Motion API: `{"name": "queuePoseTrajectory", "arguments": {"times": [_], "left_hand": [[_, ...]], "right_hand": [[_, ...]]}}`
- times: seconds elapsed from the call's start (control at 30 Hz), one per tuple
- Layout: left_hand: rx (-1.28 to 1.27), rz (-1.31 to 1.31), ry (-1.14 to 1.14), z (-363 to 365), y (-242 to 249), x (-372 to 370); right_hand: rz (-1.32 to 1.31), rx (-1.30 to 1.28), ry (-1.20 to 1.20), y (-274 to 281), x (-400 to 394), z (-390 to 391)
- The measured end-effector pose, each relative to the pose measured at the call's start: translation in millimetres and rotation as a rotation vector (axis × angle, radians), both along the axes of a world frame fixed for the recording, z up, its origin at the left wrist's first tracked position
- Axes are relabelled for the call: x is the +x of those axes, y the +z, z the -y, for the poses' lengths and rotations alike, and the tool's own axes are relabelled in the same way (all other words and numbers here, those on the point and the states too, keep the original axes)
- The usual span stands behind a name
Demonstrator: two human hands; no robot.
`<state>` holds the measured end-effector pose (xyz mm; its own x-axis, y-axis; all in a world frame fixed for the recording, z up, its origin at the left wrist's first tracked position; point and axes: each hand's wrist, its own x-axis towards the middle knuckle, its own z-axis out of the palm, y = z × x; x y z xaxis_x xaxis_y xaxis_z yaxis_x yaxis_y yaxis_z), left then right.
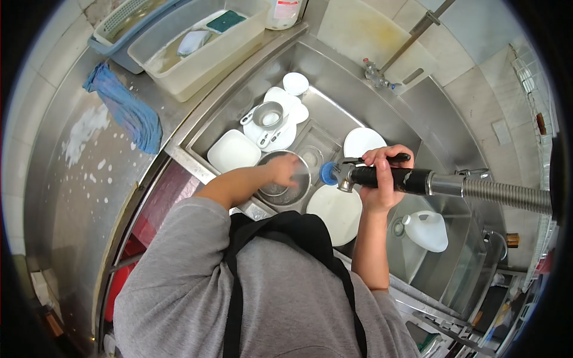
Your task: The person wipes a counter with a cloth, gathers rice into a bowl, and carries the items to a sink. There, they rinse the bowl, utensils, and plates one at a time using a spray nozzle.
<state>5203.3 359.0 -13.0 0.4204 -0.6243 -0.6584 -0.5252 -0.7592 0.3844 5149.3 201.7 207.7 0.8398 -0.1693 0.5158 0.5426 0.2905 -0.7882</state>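
Observation:
My right hand [388,179] is wrapped round the black handle of a spray hose [364,175], whose blue-rimmed nozzle points left over the sink. Blurred by motion, my left hand [285,170] is over a round metal bowl [285,197] and overlaps its inside. Just right of the bowl lies a large white round plate [334,218], with a smaller white plate [364,142] beyond the nozzle. Beyond the bowl are a white square dish [234,152], a small metal bowl [268,114] and several white dishes with handled pieces on them.
A white plastic jug [427,231] lies in the right sink basin. On the left counter are a blue cloth [126,107], foam splashes and a plastic tub [197,83] holding sponges. A tap [376,74] stands at the back wall.

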Motion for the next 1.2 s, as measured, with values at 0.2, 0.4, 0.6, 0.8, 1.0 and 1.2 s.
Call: {"name": "queuePoseTrajectory", "arguments": {"times": [0.2, 0.4, 0.6, 0.8, 1.0, 1.2], "left_hand": [[-0.013, 0.320, 0.359, -15.3, -76.5, -2.6], [-0.209, -0.299, 0.827, -21.9, -74.8, 30.1], [-0.453, -0.512, 1.186, -16.9, -24.6, 14.0], [-0.002, 0.157, 0.239, -13.6, 49.4, 42.3], [-0.281, 0.304, 0.907, -69.7, 64.0, 115.5], [-0.740, -0.071, 1.952, -87.9, -35.8, 118.5]], "right_hand": [[0.007, -0.013, 0.040, -1.1, -3.4, 0.2], [-0.017, -0.011, 0.016, -3.8, -5.6, -2.6], [0.046, -0.103, -0.029, -0.1, -1.6, -5.1], [-0.093, -0.206, 0.001, -9.3, 3.4, 0.9], [-0.114, -0.282, -0.307, -32.7, 23.7, 25.9], [-0.109, -0.208, -0.400, -36.4, 25.8, 70.2]]}}
